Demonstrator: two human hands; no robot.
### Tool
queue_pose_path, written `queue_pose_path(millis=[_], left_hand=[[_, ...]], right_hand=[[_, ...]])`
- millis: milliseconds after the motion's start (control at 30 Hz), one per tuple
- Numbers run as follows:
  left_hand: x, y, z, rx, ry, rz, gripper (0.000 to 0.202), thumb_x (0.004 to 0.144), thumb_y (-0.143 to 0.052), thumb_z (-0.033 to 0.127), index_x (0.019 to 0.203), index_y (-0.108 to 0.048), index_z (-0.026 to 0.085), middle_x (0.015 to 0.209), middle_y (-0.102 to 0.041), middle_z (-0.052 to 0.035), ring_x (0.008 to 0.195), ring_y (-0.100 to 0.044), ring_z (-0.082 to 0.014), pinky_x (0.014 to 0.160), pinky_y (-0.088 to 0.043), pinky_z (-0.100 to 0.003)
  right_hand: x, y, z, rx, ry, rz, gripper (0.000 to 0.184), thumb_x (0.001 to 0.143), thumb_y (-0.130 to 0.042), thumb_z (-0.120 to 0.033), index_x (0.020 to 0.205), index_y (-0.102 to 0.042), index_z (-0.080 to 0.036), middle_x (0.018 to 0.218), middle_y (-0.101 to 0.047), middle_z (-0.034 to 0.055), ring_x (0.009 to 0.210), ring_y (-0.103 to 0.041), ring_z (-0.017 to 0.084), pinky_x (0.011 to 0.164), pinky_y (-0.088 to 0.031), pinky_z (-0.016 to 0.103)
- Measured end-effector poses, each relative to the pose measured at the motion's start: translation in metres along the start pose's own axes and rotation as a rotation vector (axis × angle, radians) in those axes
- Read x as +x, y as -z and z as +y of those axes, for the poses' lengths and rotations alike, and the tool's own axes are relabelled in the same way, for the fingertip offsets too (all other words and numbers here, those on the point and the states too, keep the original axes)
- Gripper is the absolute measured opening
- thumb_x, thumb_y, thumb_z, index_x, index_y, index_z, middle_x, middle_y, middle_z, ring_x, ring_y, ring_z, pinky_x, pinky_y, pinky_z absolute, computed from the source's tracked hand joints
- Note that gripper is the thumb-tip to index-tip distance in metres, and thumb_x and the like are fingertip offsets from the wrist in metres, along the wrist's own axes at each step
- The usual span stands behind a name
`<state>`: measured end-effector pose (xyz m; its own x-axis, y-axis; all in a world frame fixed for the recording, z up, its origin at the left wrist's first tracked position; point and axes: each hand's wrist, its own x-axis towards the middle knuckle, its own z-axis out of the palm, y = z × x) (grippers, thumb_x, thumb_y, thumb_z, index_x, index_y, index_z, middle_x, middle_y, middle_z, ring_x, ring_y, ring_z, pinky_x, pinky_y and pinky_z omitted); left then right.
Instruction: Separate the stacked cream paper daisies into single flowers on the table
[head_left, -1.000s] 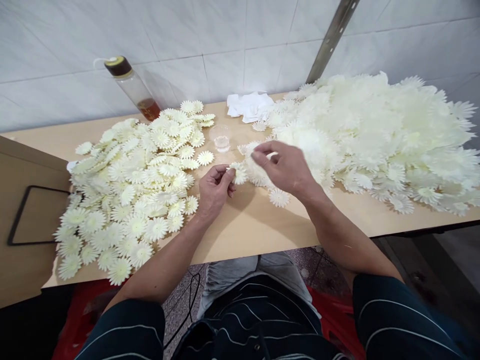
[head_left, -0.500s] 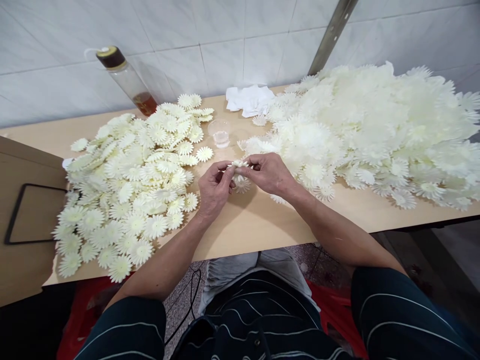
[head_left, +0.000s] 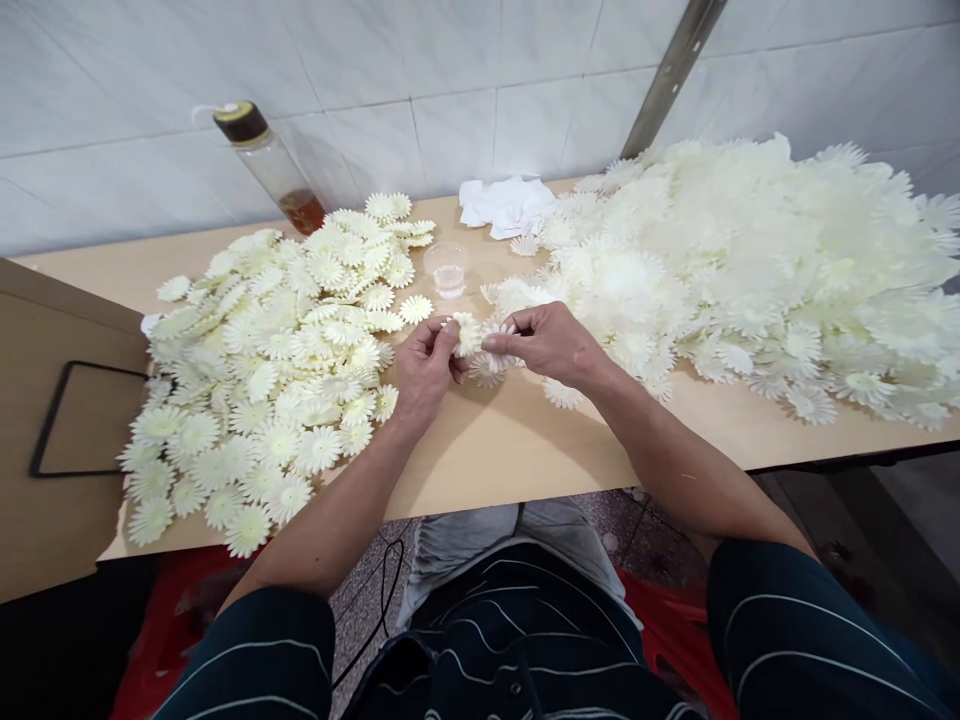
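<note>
My left hand [head_left: 422, 372] pinches a cream artificial flower [head_left: 466, 333] between thumb and fingers, above the table's middle. Closed just to the right of it, my right hand [head_left: 553, 345] grips a thin white petal piece [head_left: 495, 337] by its edge. The two pieces are side by side; whether they touch I cannot tell. Below them a pale petal piece [head_left: 486, 372] shows, partly covered by the fingers. A heap of layered cream flowers [head_left: 277, 370] spreads to the left of my left hand. Beyond my right hand rises a larger heap of thin, pale petal pieces [head_left: 720, 270].
Behind my hands stands a small clear plastic cup [head_left: 449, 282]. Crumpled white paper [head_left: 506, 205] lies near the tiled wall [head_left: 450, 60]. A bottle with brown liquid [head_left: 289, 185] stands at the back left. A cardboard box [head_left: 60, 330] borders the table's left end.
My hands have drawn apart, from both being on one flower to each holding its own piece. The flower in my left hand has tilted to show its face. The view has shifted slightly.
</note>
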<state>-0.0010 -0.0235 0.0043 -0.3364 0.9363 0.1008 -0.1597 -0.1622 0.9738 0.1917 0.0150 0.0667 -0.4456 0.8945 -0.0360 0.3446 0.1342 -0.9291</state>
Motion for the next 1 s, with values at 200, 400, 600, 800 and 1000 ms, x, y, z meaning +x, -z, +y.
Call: queue_pose_path(millis=[200,400,600,800,1000], left_hand=[[0.004,0.0,0.005,-0.09,0.086,0.0,0.052,0.078,-0.099,0.061,0.091,-0.07,0.02,0.067,-0.063,0.006,0.047,-0.058,-0.0083,0.039,-0.041,-0.019],[-0.002,-0.004,0.01,-0.144,0.206,-0.077,0.06,0.063,-0.106,0.06,0.092,-0.07,0.021,0.065,-0.063,0.0076,0.045,-0.058,-0.0081,0.036,-0.038,-0.019],[-0.003,-0.004,0.012,-0.158,0.267,-0.119,0.064,0.058,-0.108,0.061,0.091,-0.07,0.021,0.064,-0.06,0.0083,0.045,-0.06,-0.0086,0.036,-0.04,-0.018],[-0.004,-0.005,0.011,-0.147,0.243,-0.142,0.065,0.059,-0.107,0.064,0.091,-0.071,0.021,0.066,-0.063,0.0073,0.045,-0.06,-0.0079,0.036,-0.041,-0.018],[-0.004,-0.005,0.005,-0.083,0.113,-0.118,0.065,0.063,-0.104,0.07,0.092,-0.076,0.019,0.062,-0.064,0.006,0.046,-0.06,-0.0089,0.037,-0.043,-0.019]], right_hand=[[0.002,0.009,0.007,0.07,0.011,0.021,0.076,0.084,-0.079,-0.089,0.061,-0.05,-0.023,0.053,-0.033,-0.0072,0.052,-0.028,0.008,0.051,-0.02,0.029],[0.003,0.017,0.006,-0.094,0.08,0.224,0.03,0.093,-0.079,-0.047,0.09,-0.079,-0.017,0.064,-0.059,-0.0021,0.058,-0.042,0.012,0.058,-0.033,0.031],[0.0,0.028,0.009,-0.331,0.155,0.427,0.023,0.097,-0.07,-0.033,0.104,-0.086,-0.018,0.08,-0.077,0.0039,0.075,-0.067,0.02,0.076,-0.051,0.037],[0.0,0.031,0.015,-0.438,0.203,0.457,0.038,0.104,-0.076,-0.053,0.117,-0.085,-0.018,0.085,-0.081,0.0061,0.079,-0.074,0.023,0.085,-0.059,0.04],[0.001,0.026,0.017,-0.594,0.33,0.536,0.051,0.113,-0.059,-0.064,0.114,-0.085,-0.02,0.124,-0.084,0.0159,0.1,-0.077,0.027,0.093,-0.059,0.042]])
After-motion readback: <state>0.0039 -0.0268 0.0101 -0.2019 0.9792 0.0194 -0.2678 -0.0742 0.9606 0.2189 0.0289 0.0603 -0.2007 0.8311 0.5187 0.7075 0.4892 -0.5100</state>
